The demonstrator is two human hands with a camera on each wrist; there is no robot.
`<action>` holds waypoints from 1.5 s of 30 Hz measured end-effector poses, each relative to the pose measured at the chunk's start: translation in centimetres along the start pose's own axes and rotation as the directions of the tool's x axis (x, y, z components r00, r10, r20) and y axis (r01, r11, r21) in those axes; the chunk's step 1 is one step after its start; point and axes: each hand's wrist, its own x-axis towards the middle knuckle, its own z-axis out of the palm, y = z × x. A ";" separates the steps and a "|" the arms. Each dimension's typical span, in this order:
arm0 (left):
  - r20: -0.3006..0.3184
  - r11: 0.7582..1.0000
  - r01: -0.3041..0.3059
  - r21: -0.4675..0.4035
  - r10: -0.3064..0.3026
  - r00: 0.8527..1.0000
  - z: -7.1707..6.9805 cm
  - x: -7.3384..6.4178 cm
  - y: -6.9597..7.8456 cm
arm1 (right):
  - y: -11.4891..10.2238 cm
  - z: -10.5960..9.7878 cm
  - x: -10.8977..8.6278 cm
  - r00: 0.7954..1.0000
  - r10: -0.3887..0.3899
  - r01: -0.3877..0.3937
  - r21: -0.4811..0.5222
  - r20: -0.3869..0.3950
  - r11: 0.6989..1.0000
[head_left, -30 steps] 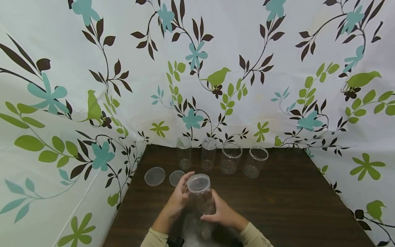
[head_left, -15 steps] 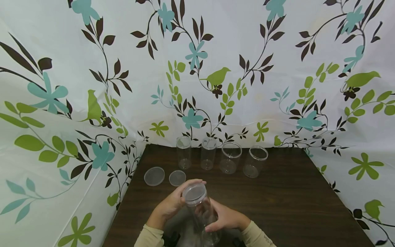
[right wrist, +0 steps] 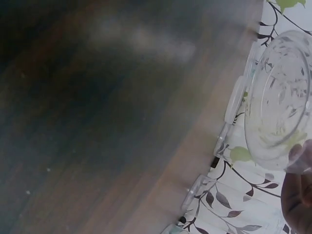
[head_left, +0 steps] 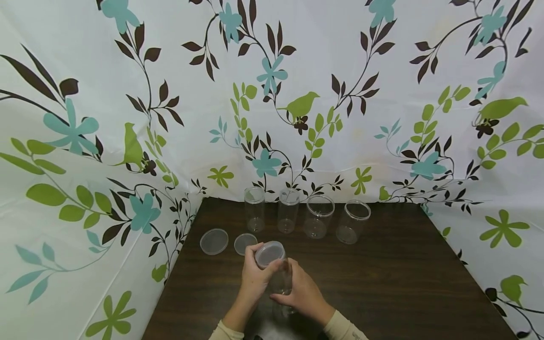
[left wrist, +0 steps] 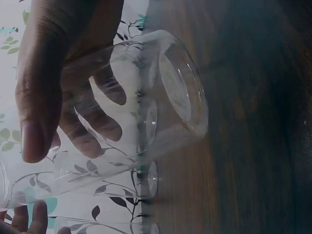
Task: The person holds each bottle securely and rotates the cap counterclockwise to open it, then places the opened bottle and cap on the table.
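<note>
In the head view, a tall clear plastic jar (head_left: 281, 282) with a translucent lid (head_left: 269, 254) on its top is held above the table. My left hand (head_left: 254, 279) grips around the lid, thumb at the near side and fingers at the far left. My right hand (head_left: 305, 292) holds the jar's body from the right. The left wrist view shows the jar's round base (left wrist: 175, 87) and the right hand (left wrist: 46, 87) around its side. In the right wrist view, the clear base (right wrist: 278, 105) appears at the right edge, above some fingers (right wrist: 297, 192).
Clear jars stand at the back of the brown table (head_left: 382, 283): two narrow lidded ones (head_left: 255, 212) on the left, two wide open-topped ones (head_left: 318, 219) on the right. A larger lid (head_left: 214, 242) and a smaller lid (head_left: 245, 244) lie at left. Patterned cloth (head_left: 340, 141) surrounds the table.
The jar first dipped and tilted, then rose slightly. My left hand has shifted its hold on the lid, its thumb now across the near side. The right hand stays on the body.
</note>
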 end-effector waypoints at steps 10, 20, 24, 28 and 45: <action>0.003 0.997 -0.079 -0.006 0.079 0.997 -0.2 0.1 -0.4 | 0.2 0.0 0.3 1.000 0.009 -0.009 -0.015 0.003 1.000; 0.338 0.979 -0.118 -0.166 0.169 0.926 -2.4 1.1 -1.3 | 1.2 -2.2 0.3 0.960 -0.052 -0.096 0.494 0.276 0.864; 0.527 0.960 -0.034 -0.276 0.181 0.830 -3.6 1.9 -1.4 | 1.6 -3.4 0.3 0.861 -0.195 -0.230 0.703 0.469 0.673; 0.626 0.955 0.012 -0.297 0.186 0.757 -4.2 2.2 -1.2 | 1.8 -3.5 0.3 0.796 -0.328 -0.269 0.783 0.508 0.560; 0.254 0.944 -0.313 -0.102 0.329 0.910 -2.2 0.6 -0.8 | 0.8 -2.3 0.5 0.962 -0.042 -0.109 0.520 0.271 0.847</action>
